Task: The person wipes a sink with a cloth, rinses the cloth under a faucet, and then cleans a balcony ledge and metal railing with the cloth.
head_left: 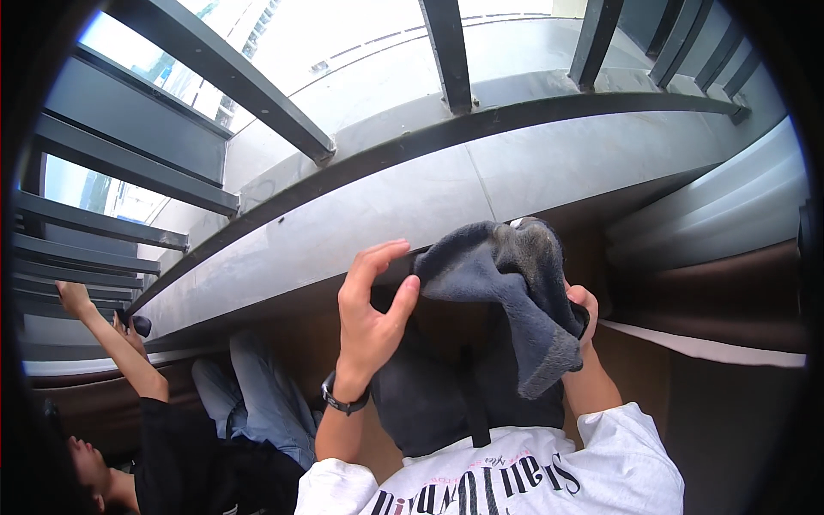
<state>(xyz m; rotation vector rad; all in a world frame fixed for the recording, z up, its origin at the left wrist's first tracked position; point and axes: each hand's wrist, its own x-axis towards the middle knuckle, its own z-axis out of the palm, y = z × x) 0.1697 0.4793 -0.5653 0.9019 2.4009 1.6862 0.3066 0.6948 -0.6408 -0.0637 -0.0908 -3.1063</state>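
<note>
A blue-grey fleecy cloth (536,318) with brownish dirty patches hangs crumpled in front of me, just short of the pale sill. My right hand (585,311) grips it from its right side; part of that hand is hidden behind the fabric. Beside the cloth's left corner is my left hand (371,305), thumb and fingers apart, with a dark band on the wrist. The thumb tip is close to the cloth's edge; whether it touches is unclear.
Dark metal bars (448,56) rise from a curved rail (481,120) along the sill (395,219). White curtain (712,206) hangs at right. At left, another person in black (197,455) reaches toward the bars, one hand holding a small dark object (136,323).
</note>
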